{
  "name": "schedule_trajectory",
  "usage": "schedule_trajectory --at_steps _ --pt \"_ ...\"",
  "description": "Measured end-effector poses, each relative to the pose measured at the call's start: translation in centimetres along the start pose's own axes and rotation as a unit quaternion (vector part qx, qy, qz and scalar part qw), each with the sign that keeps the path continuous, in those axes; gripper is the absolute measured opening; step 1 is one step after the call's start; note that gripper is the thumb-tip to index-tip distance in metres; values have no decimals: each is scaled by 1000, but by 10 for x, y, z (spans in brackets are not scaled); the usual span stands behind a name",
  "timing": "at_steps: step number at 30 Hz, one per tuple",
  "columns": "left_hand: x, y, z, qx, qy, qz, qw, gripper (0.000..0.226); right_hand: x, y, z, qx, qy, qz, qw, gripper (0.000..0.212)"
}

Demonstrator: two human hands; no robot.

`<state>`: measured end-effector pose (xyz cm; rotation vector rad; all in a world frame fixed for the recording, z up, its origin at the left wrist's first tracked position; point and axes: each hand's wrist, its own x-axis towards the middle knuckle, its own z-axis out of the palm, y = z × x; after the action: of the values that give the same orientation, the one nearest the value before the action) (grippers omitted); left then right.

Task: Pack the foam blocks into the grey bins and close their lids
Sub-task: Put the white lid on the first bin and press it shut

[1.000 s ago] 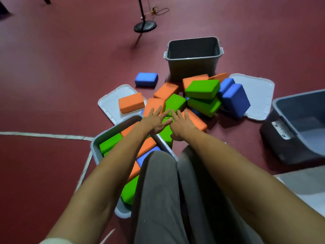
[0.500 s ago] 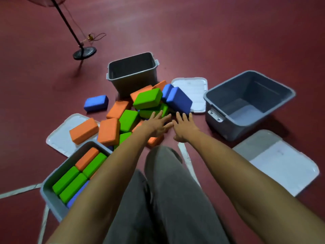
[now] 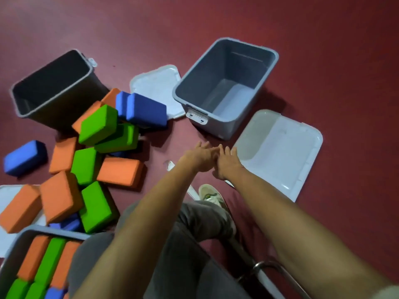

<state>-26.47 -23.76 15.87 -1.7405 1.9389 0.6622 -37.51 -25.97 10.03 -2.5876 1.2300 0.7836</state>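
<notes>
A pile of orange, green and blue foam blocks lies on the red floor at the left. An empty grey bin stands upper right of centre, with a white lid beside it on the floor. Another empty grey bin tilts at the upper left. A third bin at the lower left holds several blocks. My left hand and my right hand reach forward side by side, fingers straight, holding nothing, just short of the empty bin and next to the lid's near edge.
A second white lid lies between the two empty bins. A third lid shows at the left edge under blocks. A lone blue block sits far left. My grey-trousered legs and a shoe are below, with a metal chair frame.
The view has swung right, and both hands have moved away from the block pile towards the empty bin and its lid. They still hold nothing.
</notes>
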Motion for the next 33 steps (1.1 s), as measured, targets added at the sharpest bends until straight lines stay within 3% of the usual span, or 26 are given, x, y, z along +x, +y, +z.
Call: schedule_trajectory --at_steps 4,7,13,27,33 --pt "58 41 45 -17 -38 8 999 70 20 31 80 -21 -41 26 999 74" --pt "92 61 78 -34 -69 32 997 69 35 43 136 -37 -91 39 994 71" --pt "149 58 142 -101 -137 19 985 69 59 47 209 57 -141 101 983 48" --pt "168 31 186 -132 -134 18 982 67 96 41 235 114 -143 87 979 25" --pt "156 29 149 -106 -110 5 988 66 80 36 200 92 -26 71 993 24"
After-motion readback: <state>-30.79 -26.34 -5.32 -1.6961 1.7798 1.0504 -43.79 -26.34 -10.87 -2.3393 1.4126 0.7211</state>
